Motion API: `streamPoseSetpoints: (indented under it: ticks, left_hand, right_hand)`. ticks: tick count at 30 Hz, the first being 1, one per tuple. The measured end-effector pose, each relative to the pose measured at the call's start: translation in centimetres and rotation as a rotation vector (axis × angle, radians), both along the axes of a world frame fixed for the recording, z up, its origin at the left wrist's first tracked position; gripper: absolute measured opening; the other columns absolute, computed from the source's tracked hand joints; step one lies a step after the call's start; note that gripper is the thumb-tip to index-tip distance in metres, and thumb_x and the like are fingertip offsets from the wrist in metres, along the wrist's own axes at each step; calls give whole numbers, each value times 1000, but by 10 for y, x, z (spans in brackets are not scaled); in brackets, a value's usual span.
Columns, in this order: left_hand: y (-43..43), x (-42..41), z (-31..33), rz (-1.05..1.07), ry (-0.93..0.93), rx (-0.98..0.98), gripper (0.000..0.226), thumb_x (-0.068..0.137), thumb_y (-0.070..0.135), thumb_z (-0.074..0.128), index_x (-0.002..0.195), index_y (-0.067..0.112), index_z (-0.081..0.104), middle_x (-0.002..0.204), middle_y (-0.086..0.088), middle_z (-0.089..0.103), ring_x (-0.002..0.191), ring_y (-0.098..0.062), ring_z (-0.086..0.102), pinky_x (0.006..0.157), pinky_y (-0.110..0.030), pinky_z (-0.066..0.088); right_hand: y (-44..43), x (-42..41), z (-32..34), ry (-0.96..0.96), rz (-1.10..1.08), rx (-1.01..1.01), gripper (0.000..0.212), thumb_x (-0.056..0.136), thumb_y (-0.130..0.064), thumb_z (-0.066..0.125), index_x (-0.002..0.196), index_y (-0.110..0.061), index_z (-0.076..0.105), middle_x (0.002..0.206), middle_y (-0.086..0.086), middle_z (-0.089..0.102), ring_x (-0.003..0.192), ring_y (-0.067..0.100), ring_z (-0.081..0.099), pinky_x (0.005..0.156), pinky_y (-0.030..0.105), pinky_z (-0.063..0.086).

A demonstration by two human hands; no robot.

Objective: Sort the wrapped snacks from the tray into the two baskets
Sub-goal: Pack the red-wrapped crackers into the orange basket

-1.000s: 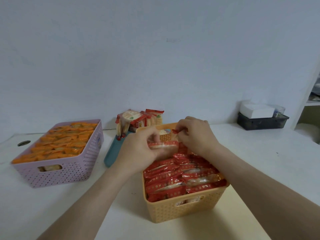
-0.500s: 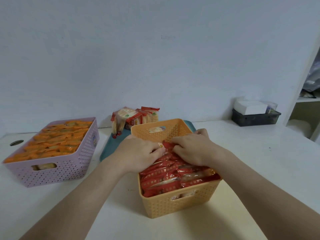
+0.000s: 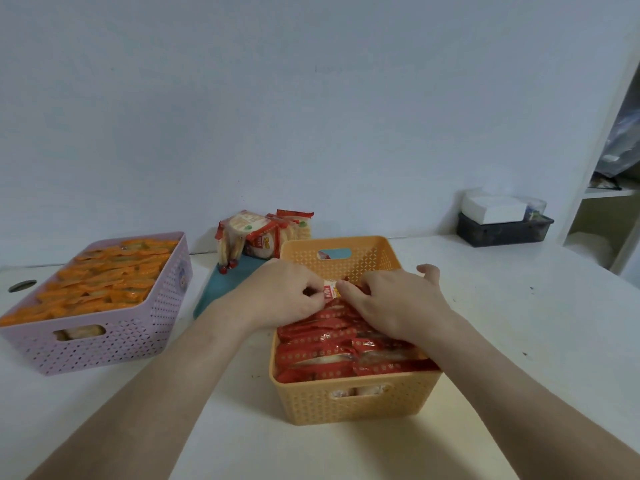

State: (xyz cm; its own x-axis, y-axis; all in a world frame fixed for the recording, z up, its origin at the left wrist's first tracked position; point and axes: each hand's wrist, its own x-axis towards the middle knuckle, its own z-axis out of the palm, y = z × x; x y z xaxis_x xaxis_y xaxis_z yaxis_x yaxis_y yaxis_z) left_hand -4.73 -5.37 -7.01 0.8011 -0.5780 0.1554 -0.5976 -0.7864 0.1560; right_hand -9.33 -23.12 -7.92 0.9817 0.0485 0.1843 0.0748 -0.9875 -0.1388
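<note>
An orange basket [image 3: 353,400] sits in front of me, packed with red-wrapped snacks [image 3: 332,344]. My left hand [image 3: 280,299] and my right hand [image 3: 398,303] are both low inside it, pinching one red-wrapped snack [image 3: 330,292] between them at the back of the row. Behind the basket a teal tray [image 3: 225,282] holds a few red-wrapped snacks [image 3: 263,233] standing against the wall. To the left stands a lilac basket [image 3: 114,337] filled with orange-wrapped snacks [image 3: 104,275].
A dark tray with a white box [image 3: 502,220] stands at the back right by the wall. A white shelf unit [image 3: 609,188] rises at the right edge. A round hole [image 3: 21,285] is in the tabletop at far left.
Both hands have come down from above the orange basket into it, pressing the red snack in at the back of the row. The view has shifted slightly.
</note>
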Motion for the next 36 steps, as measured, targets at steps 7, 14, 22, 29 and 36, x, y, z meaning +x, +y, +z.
streamPoseSetpoints:
  ticks: [7,14,22,29,36]
  left_hand:
    - [7,8,9,124,-141,-269,23,92,25,53,108,31,69,105,14,62,99,-6,56,87,-28,47]
    - [-34,34,7,116,-61,413,22,91,19,53,109,18,65,99,6,61,94,-26,63,70,-36,53]
    - [-36,46,-2,88,-16,471,27,89,16,52,114,25,56,95,-1,64,86,-25,62,75,-42,56]
    - [-28,41,11,68,7,207,41,83,25,55,124,22,49,104,-3,64,96,-25,61,79,-42,53]
    - [-18,26,19,96,133,-140,57,80,45,65,131,29,44,111,11,63,97,-11,61,85,-37,53]
  right_hand:
    - [-1,20,36,-215,32,192,33,96,-42,40,104,-20,63,93,-2,68,98,22,62,88,38,42]
    - [31,68,36,455,165,-137,11,95,-14,55,93,-7,63,79,6,55,68,19,53,64,26,38]
    - [23,73,40,587,199,-78,25,97,-22,45,73,-17,52,78,0,51,73,15,49,67,28,37]
    - [16,74,33,314,69,367,14,91,-8,47,103,-10,54,98,7,60,88,22,54,68,29,43]
    - [2,60,36,249,162,987,20,97,-31,50,109,-16,52,97,9,74,81,23,74,78,36,57]
